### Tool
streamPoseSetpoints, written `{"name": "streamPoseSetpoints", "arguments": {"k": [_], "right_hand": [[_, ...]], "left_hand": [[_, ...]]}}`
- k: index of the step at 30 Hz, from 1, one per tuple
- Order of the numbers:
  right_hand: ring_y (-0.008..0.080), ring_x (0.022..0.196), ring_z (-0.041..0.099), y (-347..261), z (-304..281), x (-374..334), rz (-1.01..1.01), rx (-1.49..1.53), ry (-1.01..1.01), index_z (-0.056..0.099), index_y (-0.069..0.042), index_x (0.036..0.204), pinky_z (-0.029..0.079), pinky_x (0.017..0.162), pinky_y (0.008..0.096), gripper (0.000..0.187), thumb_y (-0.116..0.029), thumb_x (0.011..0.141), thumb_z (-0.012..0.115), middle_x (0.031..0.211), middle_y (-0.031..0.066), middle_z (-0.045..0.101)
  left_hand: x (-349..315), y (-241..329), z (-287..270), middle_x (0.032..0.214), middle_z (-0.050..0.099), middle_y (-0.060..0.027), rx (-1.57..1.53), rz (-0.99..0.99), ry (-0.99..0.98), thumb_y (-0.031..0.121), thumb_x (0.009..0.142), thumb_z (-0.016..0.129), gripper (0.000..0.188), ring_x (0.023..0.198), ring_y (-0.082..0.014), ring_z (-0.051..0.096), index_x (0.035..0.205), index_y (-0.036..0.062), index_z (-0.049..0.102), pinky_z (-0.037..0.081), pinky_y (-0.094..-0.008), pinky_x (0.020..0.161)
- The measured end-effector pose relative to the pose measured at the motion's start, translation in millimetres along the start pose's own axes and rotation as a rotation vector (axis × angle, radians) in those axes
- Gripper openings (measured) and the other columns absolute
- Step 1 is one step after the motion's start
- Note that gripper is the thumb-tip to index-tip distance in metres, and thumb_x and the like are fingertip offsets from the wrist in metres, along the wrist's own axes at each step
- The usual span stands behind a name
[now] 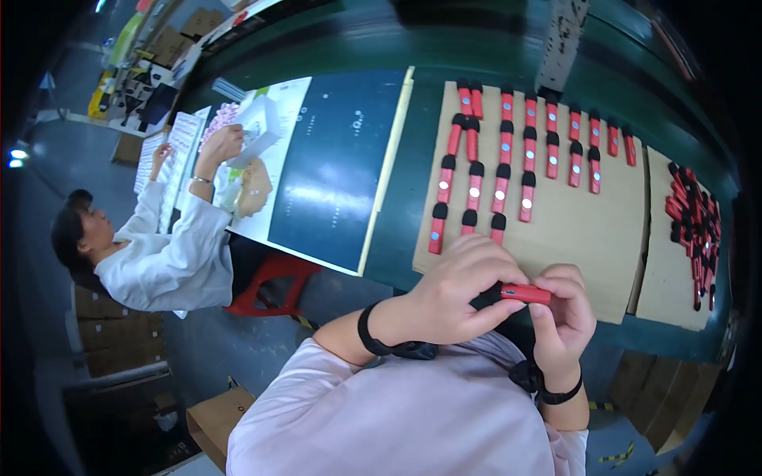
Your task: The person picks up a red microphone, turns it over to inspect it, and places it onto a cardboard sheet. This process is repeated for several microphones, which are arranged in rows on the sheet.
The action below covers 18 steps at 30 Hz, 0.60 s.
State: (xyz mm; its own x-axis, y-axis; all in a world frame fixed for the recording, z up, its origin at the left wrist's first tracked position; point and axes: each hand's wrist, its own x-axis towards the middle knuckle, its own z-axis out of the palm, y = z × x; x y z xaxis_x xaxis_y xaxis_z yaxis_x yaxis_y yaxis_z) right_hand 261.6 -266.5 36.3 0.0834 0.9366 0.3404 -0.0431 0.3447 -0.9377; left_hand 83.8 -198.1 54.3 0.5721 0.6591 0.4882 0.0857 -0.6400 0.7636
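Between my two hands, just over the near edge of the cardboard, is a small red clip-on microphone [525, 294] with a black foam tip. My left hand [460, 289] pinches its dark end, which the fingers partly hide. At the red end, the thumb and fingertips of my right hand [565, 317] are closed on the body. A small dark slot shows on the side facing me. Beyond my hands, several like microphones [502, 190] lie in rows on the brown cardboard sheet [583, 230], most with a pale round spot on the body.
To the right, a loose heap of red microphones [698, 230] covers part of a second cardboard sheet [671, 278]. A dark blue printed board [337, 174] lies on the green table to my left. Farther left, a co-worker [167, 262] in white handles a pale box [260, 131]. A post [562, 47] rises behind the rows.
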Motion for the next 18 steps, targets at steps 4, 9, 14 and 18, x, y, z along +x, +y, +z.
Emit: {"name": "streamPoseSetpoints", "arguments": {"k": [4, 9, 14, 18], "right_hand": [[0.0208, 0.089, 0.055, 0, 1, 1, -0.038, -0.05, -0.019, 0.059, 0.005, 0.102, 0.045, 0.079, 0.0285, 0.021, 0.004, 0.082, 0.065, 0.097, 0.013, 0.056], [0.0215, 0.089, 0.055, -2, -1, -2, 0.056, -0.037, 0.008, 0.06, 0.005, 0.102, 0.045, 0.079, 0.0287, 0.02, 0.003, 0.083, 0.065, 0.099, 0.0139, 0.056], [0.023, 0.093, 0.058, 3, -4, 9, 0.029, -0.049, -0.076, 0.061, 0.005, 0.102, 0.047, 0.08, 0.0307, 0.021, 0.003, 0.082, 0.066, 0.104, 0.0161, 0.059], [0.0254, 0.099, 0.059, 7, -10, 11, -0.047, -0.194, -0.177, 0.061, 0.004, 0.105, 0.048, 0.084, 0.0326, 0.022, 0.0, 0.084, 0.064, 0.111, 0.0171, 0.059]], "left_hand": [[-2, -3, 5, 0.09, 0.063, -0.0117, -0.029, 0.072, 0.066, 0.006, 0.076, 0.072, 0.023, 0.082, -0.0273, 0.06, 0.097, 0.0015, 0.064, 0.047, -0.0394, 0.076], [-5, -8, 10, 0.092, 0.063, -0.0122, -0.092, 0.009, 0.053, 0.008, 0.076, 0.074, 0.024, 0.084, -0.0273, 0.06, 0.098, 0.0016, 0.064, 0.047, -0.0386, 0.078], [-13, -16, -1, 0.097, 0.063, -0.0133, -0.041, -0.082, 0.024, 0.014, 0.08, 0.074, 0.03, 0.089, -0.0282, 0.06, 0.104, 0.0002, 0.063, 0.048, -0.0382, 0.082], [-19, -19, -18, 0.103, 0.063, -0.0138, 0.055, -0.108, -0.005, 0.019, 0.083, 0.072, 0.036, 0.097, -0.0288, 0.059, 0.11, -0.0012, 0.061, 0.046, -0.0382, 0.088]]}}
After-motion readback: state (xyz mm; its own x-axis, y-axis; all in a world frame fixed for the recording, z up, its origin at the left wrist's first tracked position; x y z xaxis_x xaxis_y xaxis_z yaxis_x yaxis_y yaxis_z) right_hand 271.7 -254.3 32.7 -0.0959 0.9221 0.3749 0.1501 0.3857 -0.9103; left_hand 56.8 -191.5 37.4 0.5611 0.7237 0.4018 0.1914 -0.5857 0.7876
